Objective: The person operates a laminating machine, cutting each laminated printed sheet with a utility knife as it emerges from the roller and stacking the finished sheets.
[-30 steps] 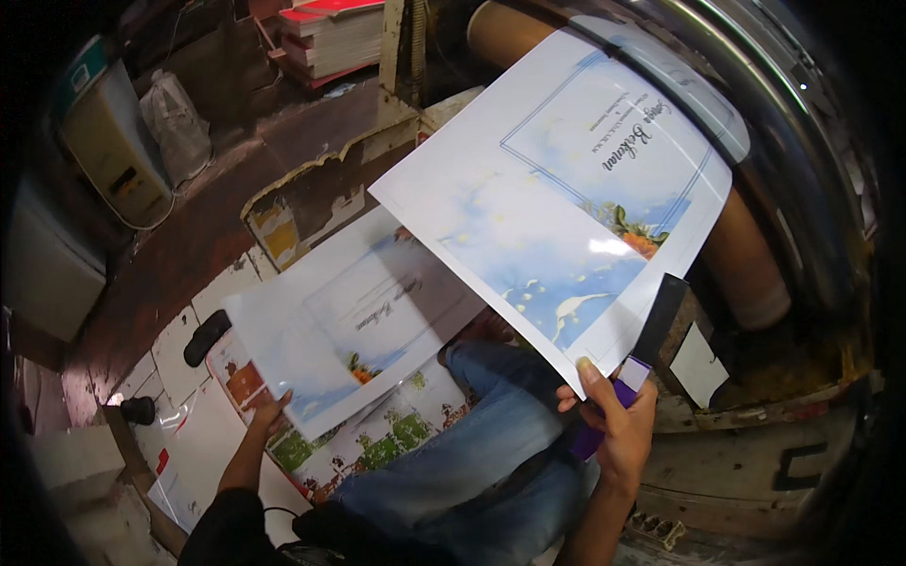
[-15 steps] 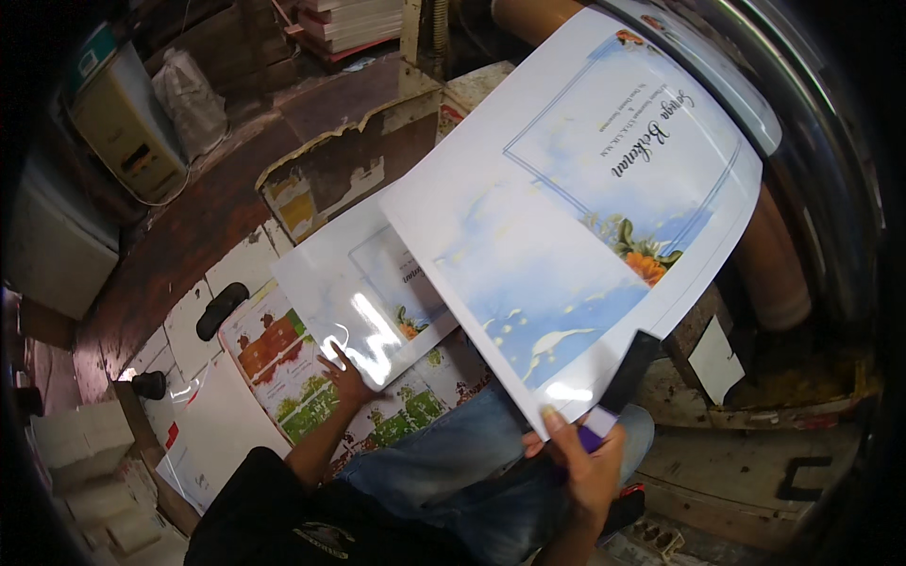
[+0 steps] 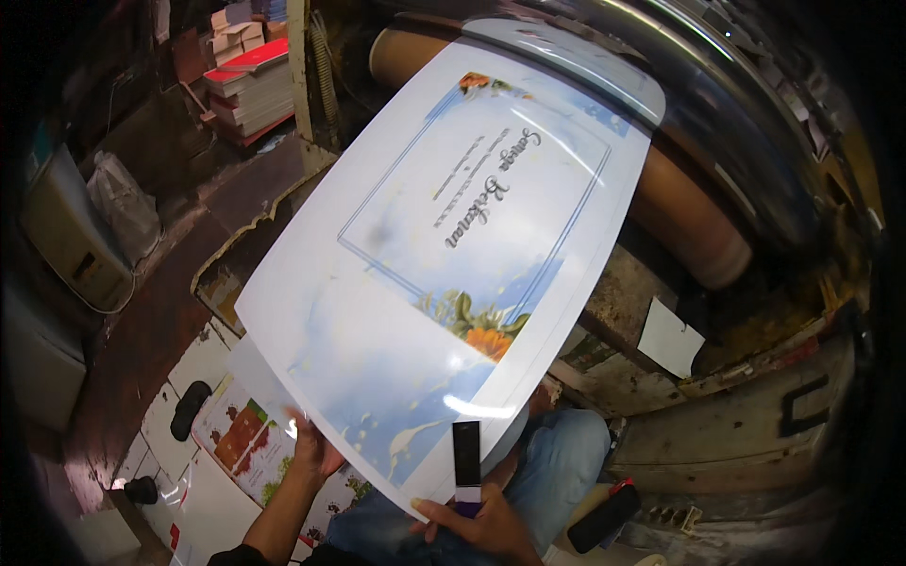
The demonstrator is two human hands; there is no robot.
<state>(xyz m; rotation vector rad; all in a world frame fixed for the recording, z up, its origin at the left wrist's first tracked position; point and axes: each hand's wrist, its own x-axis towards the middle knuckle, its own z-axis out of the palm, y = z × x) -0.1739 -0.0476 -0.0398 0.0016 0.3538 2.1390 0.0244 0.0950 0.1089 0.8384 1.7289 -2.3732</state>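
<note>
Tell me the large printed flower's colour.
The large flower on the held sheet is orange, clearest in the head view.

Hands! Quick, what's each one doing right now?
Left hand: near the printed sheet's lower edge; can't tell whether it's gripping.
Right hand: closed, holding the sheet's corner and a black-and-purple tool.

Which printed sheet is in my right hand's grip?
The large bluish sheet with orange flowers, its lower corner in the grip of your right hand; the red-and-green sheet lies lower left, partly covered.
</note>
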